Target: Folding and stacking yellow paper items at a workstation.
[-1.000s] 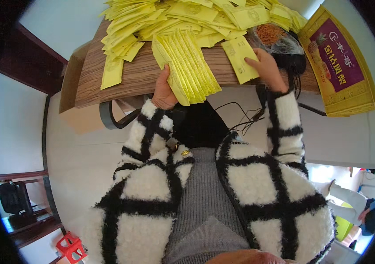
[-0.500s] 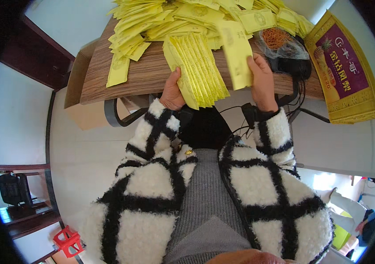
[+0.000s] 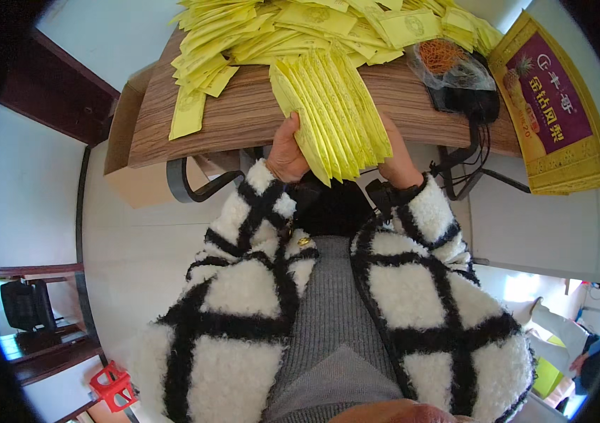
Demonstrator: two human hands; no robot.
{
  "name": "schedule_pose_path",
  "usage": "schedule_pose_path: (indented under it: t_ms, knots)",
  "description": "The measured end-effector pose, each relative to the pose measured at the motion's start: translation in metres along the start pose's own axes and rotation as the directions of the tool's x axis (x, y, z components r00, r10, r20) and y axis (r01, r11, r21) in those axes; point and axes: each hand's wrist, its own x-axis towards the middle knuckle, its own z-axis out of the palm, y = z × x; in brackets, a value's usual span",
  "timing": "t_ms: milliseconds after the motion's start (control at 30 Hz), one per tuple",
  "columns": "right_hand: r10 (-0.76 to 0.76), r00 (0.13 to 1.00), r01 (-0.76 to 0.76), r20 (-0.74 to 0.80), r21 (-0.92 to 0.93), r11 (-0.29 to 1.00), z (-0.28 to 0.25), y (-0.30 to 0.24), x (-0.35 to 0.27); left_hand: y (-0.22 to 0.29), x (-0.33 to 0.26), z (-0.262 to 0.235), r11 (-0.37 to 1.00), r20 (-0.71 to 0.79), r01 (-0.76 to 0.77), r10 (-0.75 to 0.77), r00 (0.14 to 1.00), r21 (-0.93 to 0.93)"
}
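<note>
A fanned stack of yellow paper packets [image 3: 331, 113] rests at the near edge of a wooden table [image 3: 243, 116]. My left hand [image 3: 287, 151] grips the stack's left side from below. On the stack's right side, my right hand [image 3: 397, 158] holds the lower edge. Many loose yellow packets [image 3: 300, 28] lie heaped across the far part of the table. Both forearms wear fuzzy white sleeves with black checks.
A clear bag of orange rubber bands [image 3: 448, 60] sits on a black object at the table's right. A yellow and purple box [image 3: 560, 106] leans at the far right. A cardboard box [image 3: 120, 155] stands left of the table. A red stool [image 3: 113, 388] is on the floor.
My right hand brought a single packet from the heap back onto the stack. Now both hands hold the stack, pulled closer to the table's near edge.
</note>
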Motion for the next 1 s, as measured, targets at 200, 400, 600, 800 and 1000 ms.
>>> schedule_pose_path:
  t_ms: [200,400,600,800,1000]
  knots:
    - [-0.325,0.938,0.322,0.12,-0.646,0.692,-0.028,0.017,0.018,-0.003,-0.004,-0.003,1.0,-0.093,-0.022,0.022,0.995,0.004]
    - [-0.22,0.97,0.184,-0.106,-0.279,0.943,-0.012,-0.009,0.017,-0.007,-0.009,-0.008,0.999,-0.15,-0.054,0.055,0.987,0.01]
    - [-0.288,0.952,0.298,0.103,-0.528,0.795,-0.015,0.006,0.019,-0.007,-0.011,-0.01,0.999,-0.071,-0.045,0.045,0.996,-0.001]
    - [-0.421,0.876,0.463,0.234,-0.649,0.603,-0.011,0.009,0.015,-0.006,-0.011,-0.007,0.995,-0.064,-0.086,0.089,0.994,0.052]
    - [-0.424,0.875,0.463,0.232,-0.653,0.599,0.001,0.01,0.009,-0.001,-0.02,-0.025,0.985,-0.058,-0.092,0.102,0.993,0.146]
